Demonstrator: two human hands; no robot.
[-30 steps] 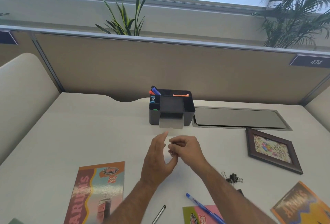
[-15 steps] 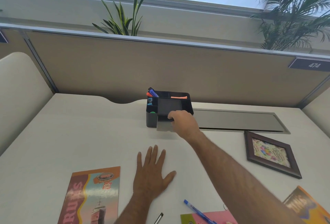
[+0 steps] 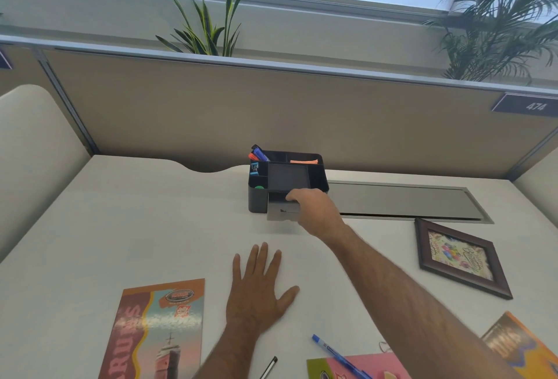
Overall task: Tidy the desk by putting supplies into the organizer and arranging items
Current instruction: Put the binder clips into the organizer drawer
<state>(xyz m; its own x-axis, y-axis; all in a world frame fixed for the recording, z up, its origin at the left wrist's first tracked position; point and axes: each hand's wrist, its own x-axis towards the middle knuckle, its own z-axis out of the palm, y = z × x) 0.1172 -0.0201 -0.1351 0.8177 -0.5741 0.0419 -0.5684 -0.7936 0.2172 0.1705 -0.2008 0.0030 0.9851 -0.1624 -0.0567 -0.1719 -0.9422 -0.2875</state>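
At the back of the worktop (image 3: pixel 151 227), the organizer (image 3: pixel 314 178) looks light, rigid plastic; its small drawer (image 3: pixel 282 212) stands open under the right hand (image 3: pixel 314 209), whose grip I cannot tell, so it likely slides best from its front lip while the left hand (image 3: pixel 259 291) rests flat.

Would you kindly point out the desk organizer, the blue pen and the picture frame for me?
desk organizer (image 3: pixel 256 199), head view, its front left wall.
blue pen (image 3: pixel 335 353), head view, mid barrel.
picture frame (image 3: pixel 498 280), head view, its dark right rail.
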